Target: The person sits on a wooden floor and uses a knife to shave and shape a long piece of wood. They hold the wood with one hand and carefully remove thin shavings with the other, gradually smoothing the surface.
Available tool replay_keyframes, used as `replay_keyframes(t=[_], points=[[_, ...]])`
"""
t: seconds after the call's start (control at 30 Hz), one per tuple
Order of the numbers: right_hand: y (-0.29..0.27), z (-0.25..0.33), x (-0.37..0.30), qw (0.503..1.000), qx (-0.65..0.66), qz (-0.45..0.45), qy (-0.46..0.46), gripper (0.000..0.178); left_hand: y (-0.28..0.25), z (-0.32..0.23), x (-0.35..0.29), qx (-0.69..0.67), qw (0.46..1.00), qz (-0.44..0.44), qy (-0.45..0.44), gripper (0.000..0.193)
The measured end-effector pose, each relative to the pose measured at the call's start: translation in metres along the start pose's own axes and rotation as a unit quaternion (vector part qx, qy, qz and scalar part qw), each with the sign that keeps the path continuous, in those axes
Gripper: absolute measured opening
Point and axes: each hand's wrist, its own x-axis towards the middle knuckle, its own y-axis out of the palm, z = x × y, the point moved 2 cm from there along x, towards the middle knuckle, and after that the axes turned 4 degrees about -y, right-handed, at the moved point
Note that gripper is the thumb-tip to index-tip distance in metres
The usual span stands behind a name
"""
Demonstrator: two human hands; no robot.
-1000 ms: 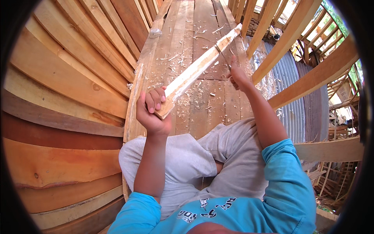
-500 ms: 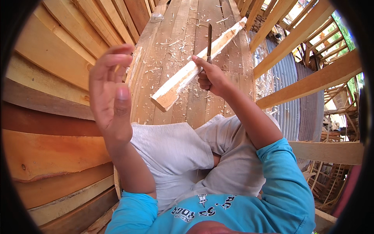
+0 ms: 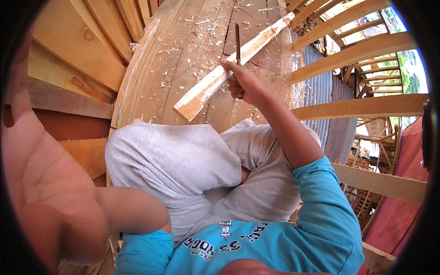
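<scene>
My right hand (image 3: 244,85) is closed around the handle of a knife with a narrow dark blade (image 3: 237,41), which points away from me. Its thumb rests along the top of the grip. Under the blade, a long squared wooden piece (image 3: 201,93), pale on its faces with brownish patches, lies slantwise on the board floor. My left hand (image 3: 50,169) is raised close to the camera at the left edge, palm showing and nothing in it. One finger stretches upward; the picture's rim cuts off others.
Wood shavings litter the plank floor (image 3: 160,87). Stacked boards (image 3: 78,46) line the left side. To the right run wooden rails (image 3: 357,107), with corrugated metal sheeting (image 3: 320,91) beyond. My crossed legs in light grey trousers (image 3: 169,151) are in front of me.
My left hand has swung left and toward the camera, now looming large at the edge. The view has shifted somewhat; my right hand still holds the knife over the wooden piece.
</scene>
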Motion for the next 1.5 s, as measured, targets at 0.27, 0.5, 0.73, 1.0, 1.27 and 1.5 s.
replay_keyframes(t=[0.27, 0.5, 0.73, 1.0, 1.27, 1.5], points=[[-0.002, -0.008, 0.009, 1.000, -0.006, 0.000, 0.015, 0.042, -0.018, -0.009, -0.013, -0.012, 1.000, -0.005, 0.005, 0.052], [0.003, -0.012, 0.012, 0.999, -0.036, -0.011, 0.033, 0.043, -0.024, -0.018, -0.020, -0.040, 0.999, -0.015, 0.018, 0.051], [0.003, -0.013, 0.011, 0.998, -0.049, -0.001, 0.028, 0.042, -0.026, -0.022, -0.021, -0.045, 0.999, -0.021, 0.018, 0.050], [0.000, -0.015, 0.016, 0.999, -0.039, -0.003, 0.036, 0.049, -0.022, -0.009, -0.013, -0.023, 0.999, -0.031, -0.021, 0.050], [-0.001, -0.003, 0.006, 1.000, -0.016, 0.000, 0.008, 0.048, 0.006, 0.050, -0.007, 0.003, 0.981, -0.023, -0.193, 0.050], [-0.005, 0.013, -0.004, 0.999, 0.028, 0.017, -0.041, 0.050, 0.065, 0.069, -0.011, 0.065, 0.951, 0.080, -0.290, 0.047]])
